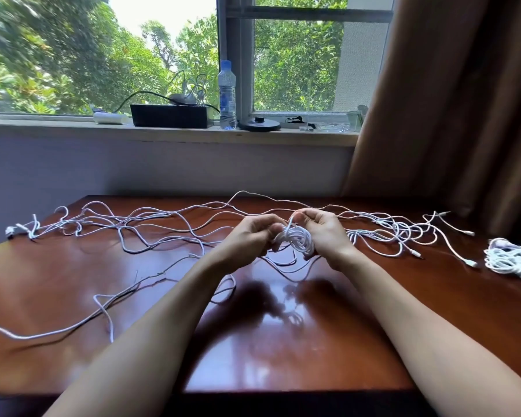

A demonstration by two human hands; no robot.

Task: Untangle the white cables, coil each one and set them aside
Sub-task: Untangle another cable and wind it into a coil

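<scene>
Head view: the brown wooden counter fills the lower frame, and both hands meet above its middle. Loose white cables sprawl tangled across it, running left of the grip, behind it and off to its right, with one strand trailing toward the near left edge. Well to the right of the grip, near the counter's edge, lies a finished bundle of coiled cable. Between the hands sits a small coil, raised off the wood. The right hand is closed around the coil's right side; the left hand pinches its left side with curled fingers.
</scene>
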